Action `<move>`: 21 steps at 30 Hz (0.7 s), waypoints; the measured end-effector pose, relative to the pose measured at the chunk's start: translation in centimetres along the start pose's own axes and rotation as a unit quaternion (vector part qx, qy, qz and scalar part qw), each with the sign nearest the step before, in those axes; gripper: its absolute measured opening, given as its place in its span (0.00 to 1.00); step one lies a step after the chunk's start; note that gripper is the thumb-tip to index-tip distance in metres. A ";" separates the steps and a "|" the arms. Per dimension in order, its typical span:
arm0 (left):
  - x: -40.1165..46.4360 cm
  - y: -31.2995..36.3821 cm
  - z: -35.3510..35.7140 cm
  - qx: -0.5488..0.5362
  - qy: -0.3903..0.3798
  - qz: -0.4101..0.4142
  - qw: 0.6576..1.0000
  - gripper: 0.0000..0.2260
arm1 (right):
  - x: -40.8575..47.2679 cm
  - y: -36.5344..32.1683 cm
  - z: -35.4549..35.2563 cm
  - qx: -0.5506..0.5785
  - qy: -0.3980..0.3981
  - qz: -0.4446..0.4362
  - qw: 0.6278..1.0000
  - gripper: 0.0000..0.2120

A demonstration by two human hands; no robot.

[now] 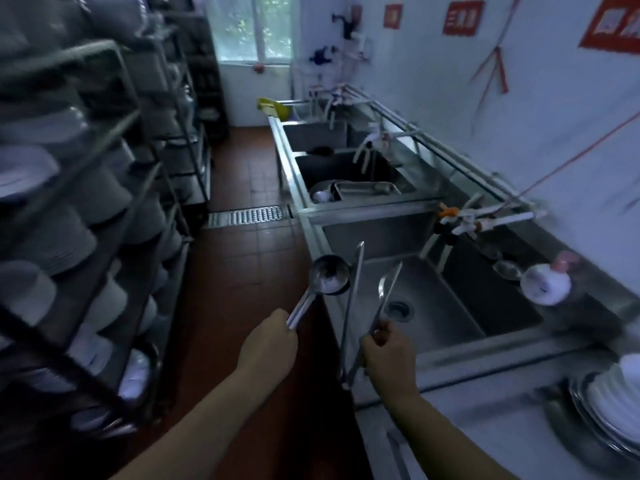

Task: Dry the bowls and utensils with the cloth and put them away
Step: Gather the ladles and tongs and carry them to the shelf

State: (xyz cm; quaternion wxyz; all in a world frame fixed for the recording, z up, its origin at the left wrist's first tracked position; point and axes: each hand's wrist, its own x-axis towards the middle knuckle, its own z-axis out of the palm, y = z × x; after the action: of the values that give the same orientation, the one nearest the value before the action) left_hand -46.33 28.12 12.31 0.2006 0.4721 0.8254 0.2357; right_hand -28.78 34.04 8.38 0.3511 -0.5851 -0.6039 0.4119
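My left hand point(268, 342) grips the handle of a steel ladle point(329, 273), whose bowl points up and away over the front edge of the near sink point(426, 306). My right hand point(388, 355) holds long steel tongs point(351, 306) together with a spoon point(382, 289), their tips raised above the sink basin. White bowls and plates point(620, 403) sit stacked on the counter at the lower right. No cloth shows in the view.
A tall metal rack point(104, 209) full of stacked white bowls and plates lines the left. Between it and the row of steel sinks runs a narrow red-tiled aisle with a floor drain point(249, 214). A farther sink holds a metal tray point(363, 190). A soap bottle point(547, 284) stands behind the near sink.
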 end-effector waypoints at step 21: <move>8.9 -19.1 -38.6 0.082 0.272 -0.087 0.955 0.08 | 0.7 -37.5 33.6 0.247 -0.214 -0.214 0.920 0.09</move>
State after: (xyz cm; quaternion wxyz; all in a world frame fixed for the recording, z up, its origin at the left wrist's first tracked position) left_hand -84.97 19.69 31.51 -0.0511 0.3309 0.9032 0.2686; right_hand -74.92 32.73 28.50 0.4268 -0.2342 -0.6545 0.5784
